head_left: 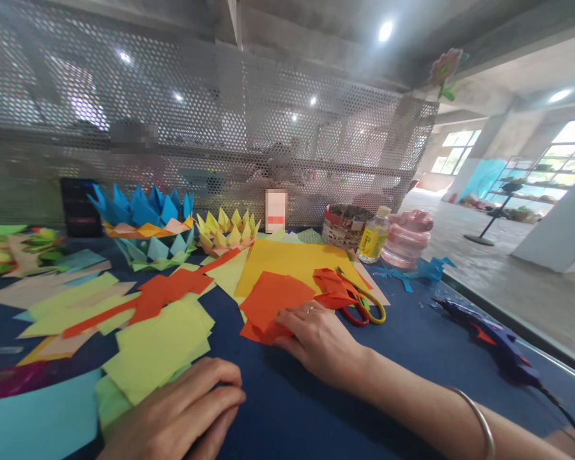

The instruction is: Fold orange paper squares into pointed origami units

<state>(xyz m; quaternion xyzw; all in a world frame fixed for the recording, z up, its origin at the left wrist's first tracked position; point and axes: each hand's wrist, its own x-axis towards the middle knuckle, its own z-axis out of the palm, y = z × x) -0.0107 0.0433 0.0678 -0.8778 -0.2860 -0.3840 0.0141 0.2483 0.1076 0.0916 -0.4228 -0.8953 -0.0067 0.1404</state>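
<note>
My right hand [319, 335] lies over the near right corner of a small stack of orange paper squares [273, 303], its fingers and thumb closed on the edge. Just beyond that hand, a folded orange paper piece [333, 287] rests against scissors [376, 306] with one red and one yellow handle loop. Under the orange squares is a large yellow sheet [268, 255]. At the bottom, my left hand [186, 409] rests with its fingers curled together and nothing visible in them. Beside it are light green paper squares [160, 348], partly covered by the hand.
Blue [146, 211] and yellow [227, 230] folded-paper rings stand at the back. A woven basket [345, 227], a bottle [374, 236] and a pink container [407, 239] stand back right. A corded glue gun [491, 338] lies near the table's right edge. Loose coloured paper covers the left.
</note>
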